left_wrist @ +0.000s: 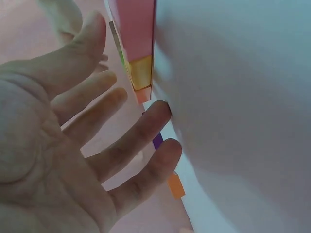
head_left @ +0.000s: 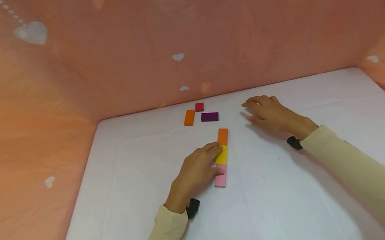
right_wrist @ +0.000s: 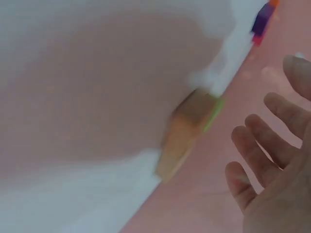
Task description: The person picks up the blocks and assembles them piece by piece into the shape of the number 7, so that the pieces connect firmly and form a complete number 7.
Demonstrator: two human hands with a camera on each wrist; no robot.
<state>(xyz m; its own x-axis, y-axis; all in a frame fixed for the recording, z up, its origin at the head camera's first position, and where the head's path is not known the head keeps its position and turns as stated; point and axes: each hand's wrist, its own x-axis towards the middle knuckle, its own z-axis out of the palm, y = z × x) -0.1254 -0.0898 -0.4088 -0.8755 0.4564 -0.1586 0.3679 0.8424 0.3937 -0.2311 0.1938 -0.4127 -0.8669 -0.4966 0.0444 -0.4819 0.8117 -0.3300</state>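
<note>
My left hand (head_left: 197, 168) reaches over a straight row made of an orange block (head_left: 223, 136), a yellow block (head_left: 222, 155) and a pink block (head_left: 221, 178). Its fingers are spread and loosely bent; whether they touch the row, I cannot tell. In the left wrist view the palm faces the pink block (left_wrist: 135, 26), with nothing held. Off to the right, my right hand (head_left: 268, 115) hovers over the table, fingers relaxed. Near it, the right wrist view has a blurred orange-brown piece with a green edge (right_wrist: 184, 133), not visible in the head view.
Behind the row lie a purple block (head_left: 210, 117), a second orange block (head_left: 189, 118) and a small red block (head_left: 199, 107). A white cloth (head_left: 130, 179) covers the table. Peach-coloured curtains with white hearts (head_left: 201, 31) rise at the back and sides.
</note>
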